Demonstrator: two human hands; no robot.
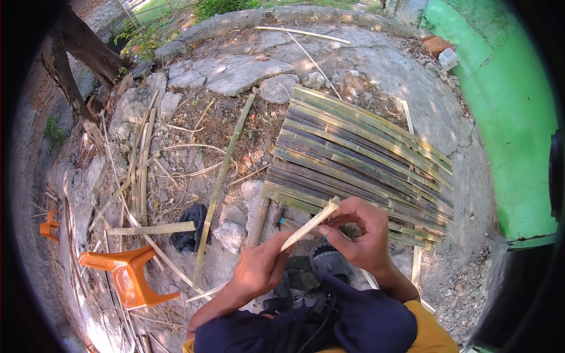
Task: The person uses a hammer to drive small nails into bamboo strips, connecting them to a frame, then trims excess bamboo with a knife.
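Observation:
Above my lap, my left hand (259, 267) is closed around a pale split bamboo strip (309, 226), which slants up and to the right. A thin pale length sticks out below that fist toward the lower left; it looks like the same strip. My right hand (360, 234) has its fingers bent and thumb and fingertips pinched at the strip's frayed upper end. Just beyond my hands lies a panel of green and dark bamboo slats (359, 159), laid side by side over crosswise pieces. Its near edge is partly hidden by my right hand.
An orange plastic stool (129, 276) lies tipped over at the left, near loose bamboo strips (144, 159). A long green strip (223, 188) crosses the ground beside a black plastic bag (187, 230) and stones (229, 235). A green wall (500, 112) bounds the right side.

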